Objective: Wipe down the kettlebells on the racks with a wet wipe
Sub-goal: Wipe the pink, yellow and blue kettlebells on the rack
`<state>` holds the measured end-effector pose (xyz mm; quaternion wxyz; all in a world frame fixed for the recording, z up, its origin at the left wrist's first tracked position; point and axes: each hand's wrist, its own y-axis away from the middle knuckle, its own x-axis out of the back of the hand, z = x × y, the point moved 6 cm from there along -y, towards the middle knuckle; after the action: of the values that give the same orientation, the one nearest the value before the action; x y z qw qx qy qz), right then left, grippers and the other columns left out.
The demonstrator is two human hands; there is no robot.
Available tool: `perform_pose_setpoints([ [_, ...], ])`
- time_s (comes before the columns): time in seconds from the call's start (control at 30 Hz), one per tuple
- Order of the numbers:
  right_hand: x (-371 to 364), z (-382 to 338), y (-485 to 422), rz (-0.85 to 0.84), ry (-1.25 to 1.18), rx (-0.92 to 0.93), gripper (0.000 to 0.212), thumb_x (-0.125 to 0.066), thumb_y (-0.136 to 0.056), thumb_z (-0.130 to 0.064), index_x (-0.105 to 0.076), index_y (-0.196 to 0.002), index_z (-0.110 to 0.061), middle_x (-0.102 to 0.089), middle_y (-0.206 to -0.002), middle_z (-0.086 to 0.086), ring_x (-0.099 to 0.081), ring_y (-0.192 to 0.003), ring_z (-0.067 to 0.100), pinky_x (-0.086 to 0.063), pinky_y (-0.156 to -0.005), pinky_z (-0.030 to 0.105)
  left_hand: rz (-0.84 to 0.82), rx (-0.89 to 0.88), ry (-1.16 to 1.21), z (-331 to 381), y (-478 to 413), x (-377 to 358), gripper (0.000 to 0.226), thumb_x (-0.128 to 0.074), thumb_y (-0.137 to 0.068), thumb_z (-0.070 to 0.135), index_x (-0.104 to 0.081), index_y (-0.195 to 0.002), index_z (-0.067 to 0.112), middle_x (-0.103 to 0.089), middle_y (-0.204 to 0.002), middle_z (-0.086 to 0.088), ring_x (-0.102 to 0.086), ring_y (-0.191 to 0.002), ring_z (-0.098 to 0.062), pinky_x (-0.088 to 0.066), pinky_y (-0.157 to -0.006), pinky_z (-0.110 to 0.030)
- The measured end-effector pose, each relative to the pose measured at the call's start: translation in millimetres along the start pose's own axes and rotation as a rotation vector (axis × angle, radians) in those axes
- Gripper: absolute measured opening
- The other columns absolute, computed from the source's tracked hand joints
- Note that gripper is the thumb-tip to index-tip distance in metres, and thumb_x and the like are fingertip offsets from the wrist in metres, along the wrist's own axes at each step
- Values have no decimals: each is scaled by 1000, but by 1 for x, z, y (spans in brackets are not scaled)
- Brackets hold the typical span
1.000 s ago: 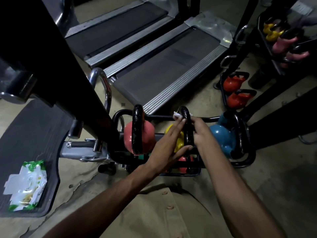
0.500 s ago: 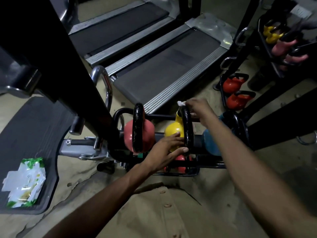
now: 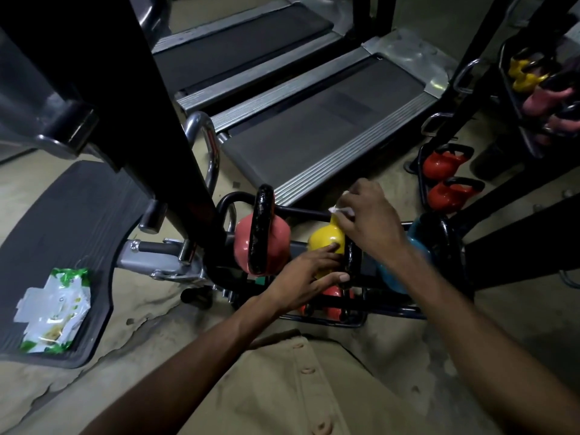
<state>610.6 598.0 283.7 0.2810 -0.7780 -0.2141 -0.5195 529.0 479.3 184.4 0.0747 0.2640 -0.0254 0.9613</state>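
A low black rack (image 3: 389, 310) in front of me carries a pink kettlebell (image 3: 277, 240), a yellow kettlebell (image 3: 324, 241) and a blue kettlebell (image 3: 416, 246). My left hand (image 3: 309, 277) holds the yellow kettlebell, fingers on its body and thumb by its black handle (image 3: 352, 257). My right hand (image 3: 372, 215) pinches a white wet wipe (image 3: 340, 210) against the top of that handle. The hand hides most of the wipe. Red kettlebells (image 3: 331, 306) sit on the rack's lower level.
A wet wipe packet (image 3: 55, 309) lies on a black mat at left. A black machine column (image 3: 131, 120) rises beside the rack. Two treadmills (image 3: 314, 127) lie beyond. Another rack (image 3: 533, 98) at right holds red, yellow and pink kettlebells (image 3: 452, 189).
My right hand has moved with the wipe from the handle's near side up to its top. My left hand slid lower, onto the yellow body.
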Motion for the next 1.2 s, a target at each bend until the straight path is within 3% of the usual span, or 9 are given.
perform_pose_setpoints([
  [0.13, -14, 27, 56, 317, -649, -568, 13, -64, -100, -28, -73, -92, -21, -67, -91, 0, -61, -79, 12, -52, -71, 34, 4, 15, 22, 2, 3, 2, 41, -60, -102, 45, -74, -126, 15, -61, -145, 4, -26, -150, 5, -33, -121, -30],
  [0.23, -59, 36, 56, 340, -1506, -1067, 16, -59, -101, -10, -73, -95, -7, -71, -86, 14, -69, -71, 22, -60, -69, 38, 22, 0, 25, 7, 4, 3, 38, -62, -102, 41, -73, -128, 16, -62, -145, 4, -26, -149, 8, -30, -120, -22],
  [0.33, -81, 38, 38, 206, -1879, -1269, 25, -53, -101, -1, -64, -120, 11, -73, -100, 26, -78, -73, 30, -66, -71, 37, 39, -5, 28, 10, 6, 4, 35, -62, -102, 37, -73, -127, 14, -60, -146, 3, -25, -147, 14, -26, -118, -13],
  [0.63, -66, 34, 43, 148, -1937, -1210, 18, -50, -100, -1, -63, -106, 9, -73, -91, 23, -75, -78, 31, -66, -72, 36, 49, -9, 34, 8, 7, 0, 37, -61, -102, 38, -73, -126, 13, -63, -143, 2, -29, -150, 3, -31, -122, -26],
  [0.7, -52, 45, 44, 273, -1502, -1079, 9, -61, -97, -6, -66, -90, -8, -68, -78, 9, -66, -71, 23, -57, -56, 26, 57, 14, 45, 8, 7, 0, 38, -62, -102, 39, -74, -125, 11, -62, -144, 1, -29, -150, 4, -33, -122, -29],
  [0.83, -22, 41, 9, 213, -548, -526, 16, -69, -93, -30, -75, -97, -15, -70, -96, 5, -67, -86, 19, -50, -69, 26, 64, 38, 53, 6, 9, -1, 40, -62, -102, 39, -74, -125, 9, -61, -145, -2, -31, -150, 0, -35, -121, -34],
  [1.0, -5, -2, 21, 106, -18, -42, 19, -72, -91, -28, -70, -102, -12, -54, -109, 6, -52, -104, 24, -45, -69, 29, 60, 46, 57, 1, 6, -4, 50, -57, -101, 50, -73, -125, 9, -62, -144, -1, -28, -152, -1, -36, -121, -42],
  [1.1, 4, 0, 74, 255, -256, -163, 12, -72, -91, -16, -71, -103, -14, -59, -109, 1, -56, -99, 15, -45, -75, 18, 56, 32, 57, 4, 6, -4, 45, -59, -101, 46, -73, -127, 12, -61, -146, 1, -28, -152, 0, -33, -123, -36],
  [1.2, -19, 22, 102, 348, -879, -650, 5, -67, -97, -17, -72, -98, -18, -72, -95, 0, -67, -86, 16, -53, -75, 25, 78, 33, 77, 6, 8, -2, 39, -62, -102, 37, -72, -129, 11, -61, -146, 2, -28, -151, 3, -31, -122, -27],
])
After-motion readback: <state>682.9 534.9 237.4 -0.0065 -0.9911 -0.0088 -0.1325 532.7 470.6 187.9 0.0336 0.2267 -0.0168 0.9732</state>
